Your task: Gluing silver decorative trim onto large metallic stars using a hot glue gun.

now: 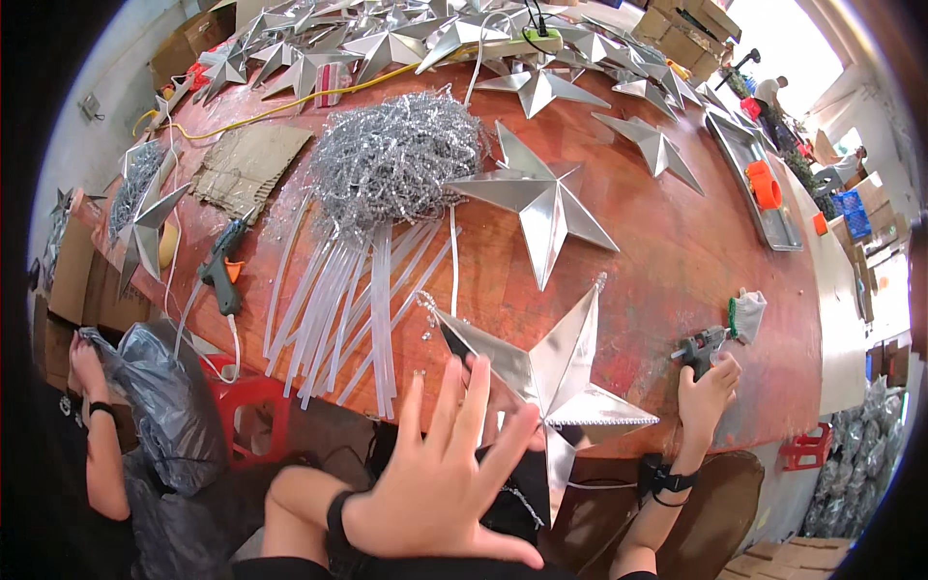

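Note:
My left hand (435, 483) is spread wide, fingers apart, in front of a silver five-pointed star (556, 372). Whether its fingertips touch the star I cannot tell. A strand of small silver beads runs along the star's right-hand point, and more beads hang at its upper left tip. The star lies at the table's near edge, its lowest point jutting over. My right hand (710, 391) is closed round the handle of a dark glue gun (698, 350) at the right. A whitish cloth piece with a green edge (747, 316) sits beside the gun.
Clear glue sticks (333, 319) and a heap of silver tinsel (396, 159) cover the left middle. Nearby are a second glue gun (221, 269) and cardboard (249, 171). Several silver stars lie behind; a metal tray (754, 184) stands right. Another person's hand (87, 367) holds a grey plastic bag (169, 406).

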`<act>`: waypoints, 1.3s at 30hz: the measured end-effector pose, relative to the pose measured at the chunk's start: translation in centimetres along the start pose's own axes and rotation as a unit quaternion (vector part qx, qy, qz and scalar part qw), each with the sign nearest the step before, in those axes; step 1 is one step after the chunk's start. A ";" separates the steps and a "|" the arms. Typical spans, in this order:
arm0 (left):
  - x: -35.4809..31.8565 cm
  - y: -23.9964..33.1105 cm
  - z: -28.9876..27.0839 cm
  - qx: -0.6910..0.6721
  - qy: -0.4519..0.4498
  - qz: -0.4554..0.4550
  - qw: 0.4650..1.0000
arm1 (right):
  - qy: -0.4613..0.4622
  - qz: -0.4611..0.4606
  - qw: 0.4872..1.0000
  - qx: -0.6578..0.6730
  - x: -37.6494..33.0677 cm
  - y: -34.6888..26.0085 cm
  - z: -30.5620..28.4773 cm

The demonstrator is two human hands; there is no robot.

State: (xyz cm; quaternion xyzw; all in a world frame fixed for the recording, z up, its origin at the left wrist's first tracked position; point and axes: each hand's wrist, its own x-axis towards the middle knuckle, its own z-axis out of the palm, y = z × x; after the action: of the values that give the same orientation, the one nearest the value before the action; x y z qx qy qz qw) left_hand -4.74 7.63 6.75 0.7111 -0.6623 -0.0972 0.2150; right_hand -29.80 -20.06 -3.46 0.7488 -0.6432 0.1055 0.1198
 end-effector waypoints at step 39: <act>2.8 -8.8 4.3 -0.053 0.111 0.022 0.992 | -0.782 -0.349 0.103 0.506 2.8 -4.9 -6.1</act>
State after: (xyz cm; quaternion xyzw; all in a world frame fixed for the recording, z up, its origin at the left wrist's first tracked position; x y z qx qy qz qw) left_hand 1.67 4.36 -0.49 0.6903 -0.6439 -0.0473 0.3267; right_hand -24.53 -20.07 3.01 0.4451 0.1549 -0.2911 -0.8325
